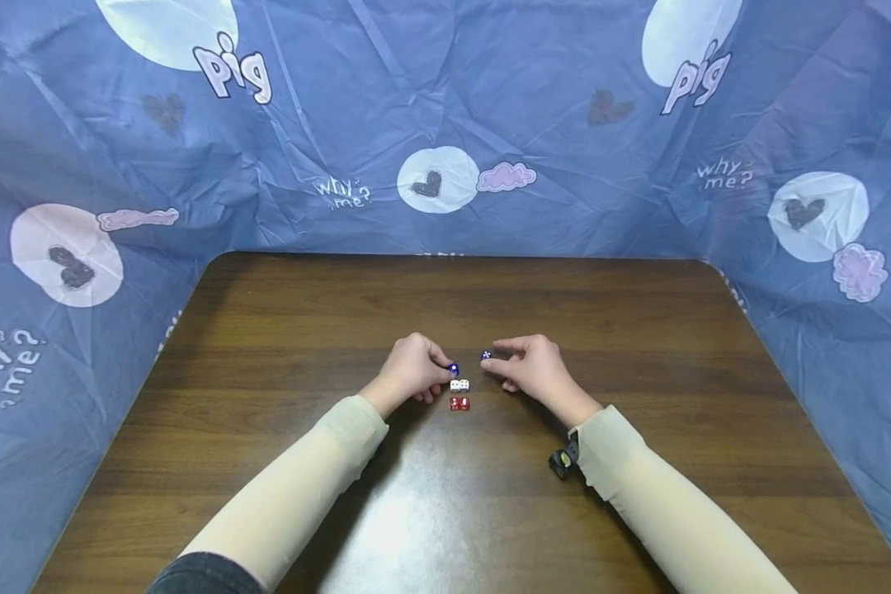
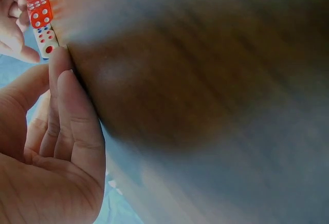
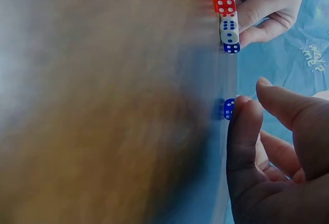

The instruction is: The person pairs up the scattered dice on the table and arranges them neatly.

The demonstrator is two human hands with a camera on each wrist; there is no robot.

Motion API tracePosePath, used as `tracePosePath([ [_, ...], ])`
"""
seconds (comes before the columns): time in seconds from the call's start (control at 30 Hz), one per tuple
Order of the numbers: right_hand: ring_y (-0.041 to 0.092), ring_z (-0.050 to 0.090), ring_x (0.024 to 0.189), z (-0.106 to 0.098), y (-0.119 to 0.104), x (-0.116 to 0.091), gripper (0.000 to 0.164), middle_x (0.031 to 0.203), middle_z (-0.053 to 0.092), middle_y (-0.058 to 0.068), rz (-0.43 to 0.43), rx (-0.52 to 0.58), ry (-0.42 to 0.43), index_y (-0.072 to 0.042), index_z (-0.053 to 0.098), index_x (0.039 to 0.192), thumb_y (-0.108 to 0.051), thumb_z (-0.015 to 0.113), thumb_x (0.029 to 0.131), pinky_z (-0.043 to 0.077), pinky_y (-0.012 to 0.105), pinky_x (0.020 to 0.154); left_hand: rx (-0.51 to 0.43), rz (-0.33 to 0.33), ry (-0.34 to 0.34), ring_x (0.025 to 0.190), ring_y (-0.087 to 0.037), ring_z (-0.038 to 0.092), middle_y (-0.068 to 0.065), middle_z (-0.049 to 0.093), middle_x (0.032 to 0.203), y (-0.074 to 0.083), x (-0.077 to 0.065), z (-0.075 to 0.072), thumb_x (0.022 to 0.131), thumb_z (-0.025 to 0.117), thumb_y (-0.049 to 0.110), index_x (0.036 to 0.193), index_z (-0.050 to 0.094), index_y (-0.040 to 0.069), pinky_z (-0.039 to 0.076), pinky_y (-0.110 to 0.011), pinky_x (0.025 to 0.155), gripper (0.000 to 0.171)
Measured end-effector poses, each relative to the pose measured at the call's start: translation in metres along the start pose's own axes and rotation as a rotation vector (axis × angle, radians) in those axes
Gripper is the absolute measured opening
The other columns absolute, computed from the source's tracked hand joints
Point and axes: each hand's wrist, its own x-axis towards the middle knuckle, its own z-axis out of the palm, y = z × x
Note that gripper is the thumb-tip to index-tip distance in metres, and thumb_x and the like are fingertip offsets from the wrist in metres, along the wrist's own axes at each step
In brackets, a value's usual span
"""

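My left hand (image 1: pixel 414 367) pinches a blue die (image 1: pixel 453 370) at its thumb and index fingertips, right behind a pair of white dice (image 1: pixel 459 385). In the left wrist view its fingers hide that die. Nearer me, two red dice (image 1: pixel 459 403) sit side by side in line with the white pair. A second blue die (image 3: pixel 229 109) rests on the table to the right, apart from the rows. My right hand (image 1: pixel 530 365) is beside it, one fingertip right at the die and another finger spread away from it.
The dice lie on a brown wood-grain table (image 1: pixel 282 313) with rounded far corners. A small dark device (image 1: pixel 562 462) is strapped to the right wrist. Blue printed cloth (image 1: pixel 445 107) hangs behind the table and along both sides.
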Motion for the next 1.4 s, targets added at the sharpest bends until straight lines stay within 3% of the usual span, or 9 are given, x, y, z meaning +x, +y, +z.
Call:
tracePosePath([
  [0.23,0.018,0.067,0.052,0.007,-0.003,0.007,0.039,0.064,0.07,0.004,0.06,0.018,-0.013,-0.002,0.076,0.116,-0.026,0.085,0.087,0.057,0.028,0.049,-0.002,-0.002,-0.004,0.046,-0.023,0.067,-0.01,0.067,0.057,0.0,0.0,-0.001,0.085,0.084,0.01,0.091,0.08,0.009,0.057,-0.034,0.041,0.008],
  [0.47,0.016,0.067,0.051,0.01,-0.009,0.008,0.027,0.072,0.073,0.005,0.111,0.023,0.02,-0.002,0.079,0.105,-0.016,0.087,0.083,0.059,0.029,0.05,0.0,0.011,-0.004,0.046,-0.023,0.067,-0.01,0.067,0.057,0.0,-0.001,-0.001,0.086,0.083,0.01,0.09,0.08,0.009,0.057,-0.033,0.041,0.005],
  [1.0,0.015,0.064,0.046,0.014,-0.013,0.007,0.022,0.064,0.069,0.006,0.107,-0.009,0.037,-0.001,0.079,0.104,-0.007,0.084,0.084,0.056,0.025,0.044,-0.006,0.002,-0.01,0.045,-0.022,0.066,-0.009,0.066,0.056,-0.001,0.0,-0.001,0.086,0.083,0.009,0.09,0.08,0.009,0.056,-0.032,0.04,0.004],
  [1.4,0.014,0.063,0.046,0.024,-0.014,0.011,0.015,0.061,0.068,0.001,0.018,-0.038,-0.115,-0.006,0.081,0.1,-0.012,0.084,0.086,0.055,0.026,0.044,-0.007,0.003,-0.014,0.044,-0.022,0.066,-0.008,0.066,0.054,-0.001,0.001,-0.001,0.086,0.083,0.009,0.089,0.08,0.009,0.056,-0.032,0.04,0.004],
])
